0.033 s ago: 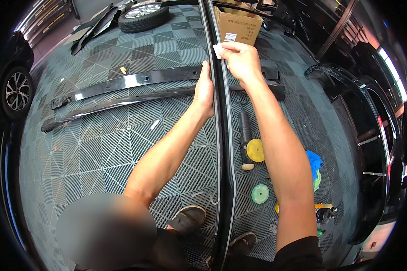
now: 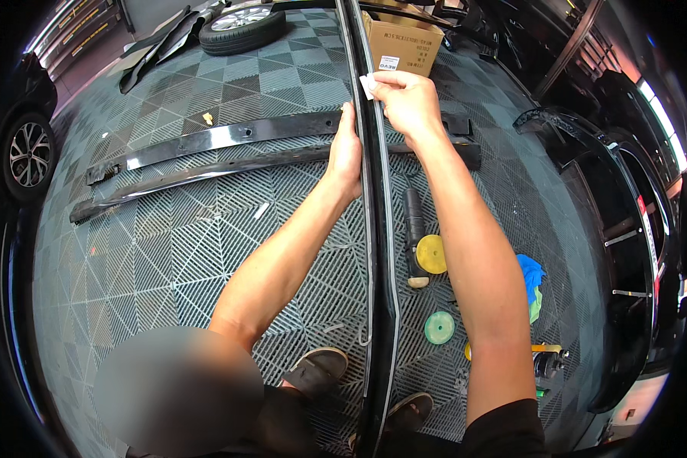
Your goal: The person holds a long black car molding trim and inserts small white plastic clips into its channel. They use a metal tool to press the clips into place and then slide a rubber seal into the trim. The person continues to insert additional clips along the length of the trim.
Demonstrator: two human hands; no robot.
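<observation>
A long black car trim strip [image 2: 380, 252] runs from the top of the view down to my body, with thin light-grey lines along its edges. My left hand [image 2: 345, 156] presses against its left side, the thumb side pointing away from me; the rest of the fingers are partly hidden by the strip. On the other side, my right hand [image 2: 411, 105] pinches a small white piece [image 2: 367, 87] between thumb and index finger, right at the strip's edge. Whether that piece is tape or paper cannot be made out.
Two black trim panels [image 2: 229, 136] lie across the floor beyond my left arm. A cardboard box [image 2: 404, 47] and a wheel [image 2: 244, 32] stand farther off. Right of the strip lie a polisher [image 2: 414, 221] with a yellow pad, a green disc [image 2: 439, 327] and a blue cloth [image 2: 530, 272]. Cars flank both sides.
</observation>
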